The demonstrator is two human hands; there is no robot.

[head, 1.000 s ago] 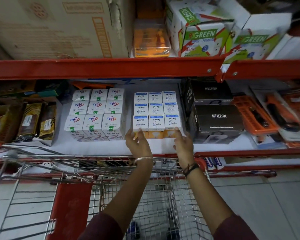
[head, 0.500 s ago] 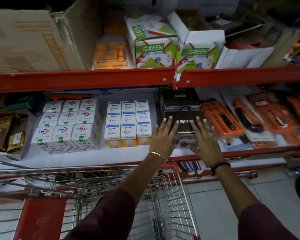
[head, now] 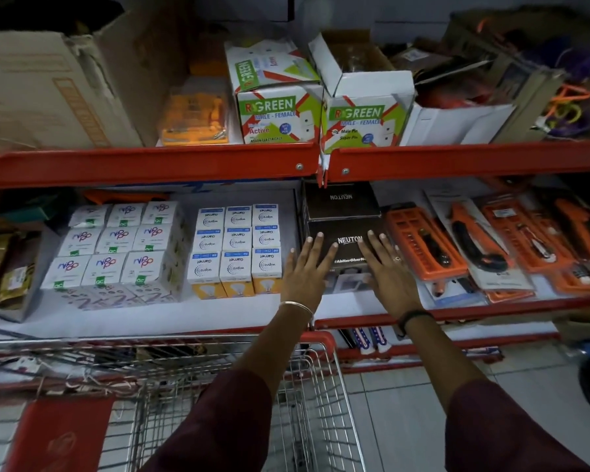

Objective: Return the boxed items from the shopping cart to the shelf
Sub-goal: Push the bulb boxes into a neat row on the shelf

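A black Neuton box (head: 346,233) stands on the middle shelf (head: 355,310), with a second Neuton box (head: 341,199) behind it. My left hand (head: 304,270) lies flat against its front left, fingers spread. On its front right, my right hand (head: 387,272) rests the same way. Neither hand wraps around the box. Left of them stand white and blue Wipro bulb boxes (head: 237,248) in rows, then white boxes with a purple logo (head: 116,245). The wire shopping cart (head: 218,376) is below, in front of the shelf; the part of its basket that shows holds no boxes.
Orange tool blister packs (head: 457,247) lie right of the black boxes. The upper shelf holds Green plug cartons (head: 280,110), an orange pack (head: 195,117) and a large brown carton (head: 48,93). Red shelf rails (head: 150,161) cross the view. Tiled floor (head: 406,403) shows lower right.
My hands left the Wipro bulb boxes and moved right onto the front black Neuton box. The view swung right with them.
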